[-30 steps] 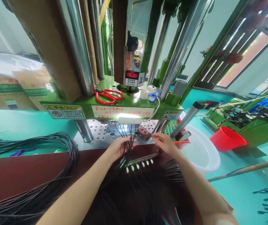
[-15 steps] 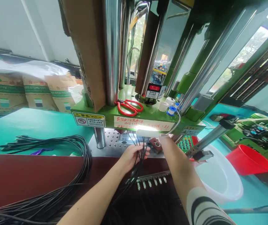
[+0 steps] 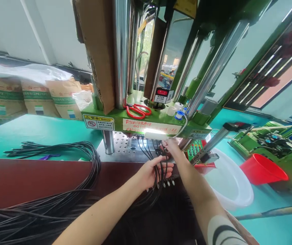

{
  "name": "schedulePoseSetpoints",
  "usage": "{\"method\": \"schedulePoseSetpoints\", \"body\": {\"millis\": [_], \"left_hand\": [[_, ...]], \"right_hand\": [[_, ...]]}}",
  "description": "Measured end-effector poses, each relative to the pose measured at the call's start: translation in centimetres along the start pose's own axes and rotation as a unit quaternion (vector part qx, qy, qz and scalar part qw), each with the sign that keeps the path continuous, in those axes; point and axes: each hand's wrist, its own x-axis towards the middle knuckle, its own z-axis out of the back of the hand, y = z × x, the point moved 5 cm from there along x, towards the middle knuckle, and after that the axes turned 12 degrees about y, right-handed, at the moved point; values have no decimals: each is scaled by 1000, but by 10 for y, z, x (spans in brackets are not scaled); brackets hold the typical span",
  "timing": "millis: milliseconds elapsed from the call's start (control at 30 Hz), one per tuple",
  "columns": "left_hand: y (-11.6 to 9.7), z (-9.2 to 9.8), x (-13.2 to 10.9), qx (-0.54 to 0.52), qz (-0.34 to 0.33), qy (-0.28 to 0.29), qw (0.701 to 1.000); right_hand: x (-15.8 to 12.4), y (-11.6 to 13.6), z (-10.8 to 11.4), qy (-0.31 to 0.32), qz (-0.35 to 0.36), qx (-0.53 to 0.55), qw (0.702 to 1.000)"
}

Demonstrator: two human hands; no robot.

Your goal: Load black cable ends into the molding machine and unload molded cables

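Observation:
My left hand (image 3: 157, 172) holds a bunch of black cables (image 3: 158, 178), its thumb above them and its fingers curled loosely below. From there the cables rise to the metal mould (image 3: 135, 143) under the green press, their far ends at its front. My right hand (image 3: 170, 146) reaches in beside the mould, just below the glowing white lamp (image 3: 156, 135). Its fingers are bent closed near the cables, and what they pinch is hidden. Under my left hand, part of a metal rack with small prongs (image 3: 170, 183) shows.
Red-handled scissors (image 3: 138, 110) and tape rolls (image 3: 179, 115) lie on the press ledge (image 3: 110, 114). A large coil of black cables (image 3: 92, 160) lies left over the brown board (image 3: 33, 180). Right are a green keypad (image 3: 195, 149), white tub (image 3: 240, 190) and red bucket (image 3: 263, 170).
The view has shifted. My right hand, earlier mostly hidden behind the lamp, now shows lower down beside the mould. My left hand has moved slightly right and nearer me with the cables.

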Motion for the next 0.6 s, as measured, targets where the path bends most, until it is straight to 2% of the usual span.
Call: {"method": "schedulePoseSetpoints", "body": {"millis": [100,300,500,567,600], "left_hand": [[19,-14,-9,-10,10,0,1000],[34,-26,-43,-49,1,-27,998],[86,-34,-90,-1,54,0,999],[88,-37,-108,11,39,9,999],[79,-39,-118,16,16,12,1000]], "right_hand": [[-19,-1,1,-16,-2,25,1000],[-49,0,0,-47,4,61,997],[-61,-4,-1,-65,-6,75,995],[-65,-5,2,-69,-10,73,995],[-68,-6,5,-70,-13,70,995]]}}
